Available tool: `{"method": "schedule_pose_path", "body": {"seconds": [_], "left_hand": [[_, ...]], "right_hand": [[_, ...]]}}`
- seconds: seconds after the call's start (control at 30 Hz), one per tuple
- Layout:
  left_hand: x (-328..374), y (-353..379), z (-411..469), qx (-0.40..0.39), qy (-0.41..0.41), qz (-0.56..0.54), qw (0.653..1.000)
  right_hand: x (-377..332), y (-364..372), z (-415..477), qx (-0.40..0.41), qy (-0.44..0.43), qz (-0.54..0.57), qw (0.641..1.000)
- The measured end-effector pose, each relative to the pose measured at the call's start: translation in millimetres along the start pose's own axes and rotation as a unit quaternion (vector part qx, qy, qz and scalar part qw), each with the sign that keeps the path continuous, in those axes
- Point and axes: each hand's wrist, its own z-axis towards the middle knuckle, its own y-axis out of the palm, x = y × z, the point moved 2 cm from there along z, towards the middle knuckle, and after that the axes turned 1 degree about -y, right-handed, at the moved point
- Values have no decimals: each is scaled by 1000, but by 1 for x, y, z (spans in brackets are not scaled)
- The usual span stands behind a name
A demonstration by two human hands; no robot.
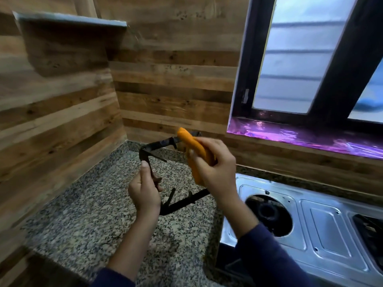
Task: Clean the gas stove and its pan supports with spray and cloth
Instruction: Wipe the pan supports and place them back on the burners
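Observation:
A black square pan support (pixel 157 145) is held up in the air above the granite counter. My left hand (pixel 145 190) grips its left side. My right hand (pixel 213 164) is closed on an orange cloth (pixel 191 145) that is pressed against the support's top right corner. The steel gas stove (pixel 323 228) lies at the lower right, its left burner (pixel 269 213) bare, with no support over it. No spray bottle is in view.
The speckled granite counter (pixel 93 214) runs into a corner of wood-pattern walls. A small shelf (pixel 70 19) juts out at the upper left. A dark-framed window (pixel 310 59) with a glossy purple sill (pixel 300 135) stands behind the stove.

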Motion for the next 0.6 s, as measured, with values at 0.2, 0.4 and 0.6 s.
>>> {"method": "schedule_pose_path", "body": {"seconds": [0.2,0.4,0.6], "left_hand": [[4,22,6,64,-146,-121,980],[-1,30,18,61,-223,-138,963],[-9,54,-8,-34,-258,-93,961]], "right_hand": [[26,16,-104,-87,-39,-133,986],[43,-31,-123,17,5,-168,986],[27,-55,-64,-16,-48,-278,959]]}}
